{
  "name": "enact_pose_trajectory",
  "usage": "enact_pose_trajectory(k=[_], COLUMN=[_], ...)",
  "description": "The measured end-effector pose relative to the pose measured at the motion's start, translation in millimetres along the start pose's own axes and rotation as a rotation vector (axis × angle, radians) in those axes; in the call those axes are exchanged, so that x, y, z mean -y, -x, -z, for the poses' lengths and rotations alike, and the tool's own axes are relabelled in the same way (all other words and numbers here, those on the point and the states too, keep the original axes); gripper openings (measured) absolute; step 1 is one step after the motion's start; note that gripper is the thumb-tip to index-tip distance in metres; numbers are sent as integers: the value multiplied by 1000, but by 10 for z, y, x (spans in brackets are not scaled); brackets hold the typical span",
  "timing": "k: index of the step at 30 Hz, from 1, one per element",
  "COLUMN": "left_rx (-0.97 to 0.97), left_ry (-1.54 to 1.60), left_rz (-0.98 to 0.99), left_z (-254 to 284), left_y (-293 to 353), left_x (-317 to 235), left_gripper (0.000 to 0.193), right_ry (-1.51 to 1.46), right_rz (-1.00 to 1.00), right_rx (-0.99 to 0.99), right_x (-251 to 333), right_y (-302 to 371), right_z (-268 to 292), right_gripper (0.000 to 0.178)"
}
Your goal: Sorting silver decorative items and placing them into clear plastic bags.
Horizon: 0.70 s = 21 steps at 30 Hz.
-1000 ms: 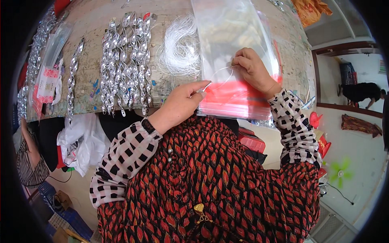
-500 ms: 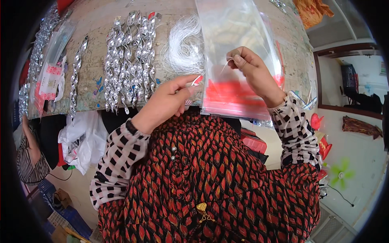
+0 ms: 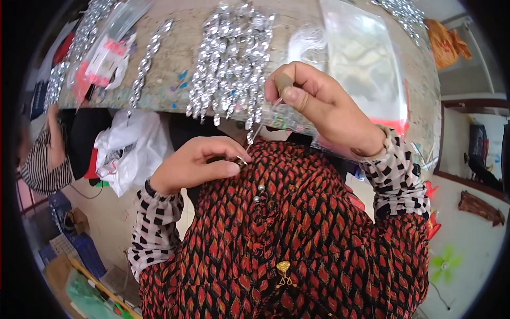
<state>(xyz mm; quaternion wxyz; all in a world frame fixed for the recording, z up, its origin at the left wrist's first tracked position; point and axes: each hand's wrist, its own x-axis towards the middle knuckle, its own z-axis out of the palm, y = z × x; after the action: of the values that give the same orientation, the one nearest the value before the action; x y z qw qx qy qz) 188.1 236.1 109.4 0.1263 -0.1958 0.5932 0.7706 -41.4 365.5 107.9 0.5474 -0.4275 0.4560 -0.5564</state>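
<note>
While the left hand sits low before a red-and-black patterned garment, its fingers pinch a small, shiny metallic piece – shape too small to tell. Right hand, higher, near the worktop edge: fingers together on a thin, whitish cord. Cord looks light, limp, slippery – best pinched firmly near its tip; metallic piece probably light, bendable, best held by its edge. Beyond: silver twisted foil strips, loose white cord coil, clear plastic bags.
</note>
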Motion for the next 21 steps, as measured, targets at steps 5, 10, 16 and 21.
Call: enact_pose_trajectory(k=[5,10,16,21], left_rx=[152,1,-225,-408], left_ry=[244,548,582,457], left_rz=[-36,-137,-119,-223], left_z=[-116,-218,-261,-234], left_y=[-100,-234,-346,-437], left_x=[-160,-294,-354,-326], left_gripper=[31,27,17,9], right_ry=[293,165,129,132], right_rz=[53,-14,5,-16], right_rx=[143,25,-66,-109], right_x=[126,158,95,-4], right_y=[-110,-82,-113,-184], right_z=[-139,-200,-153,-75], right_gripper=[12,12,12,19])
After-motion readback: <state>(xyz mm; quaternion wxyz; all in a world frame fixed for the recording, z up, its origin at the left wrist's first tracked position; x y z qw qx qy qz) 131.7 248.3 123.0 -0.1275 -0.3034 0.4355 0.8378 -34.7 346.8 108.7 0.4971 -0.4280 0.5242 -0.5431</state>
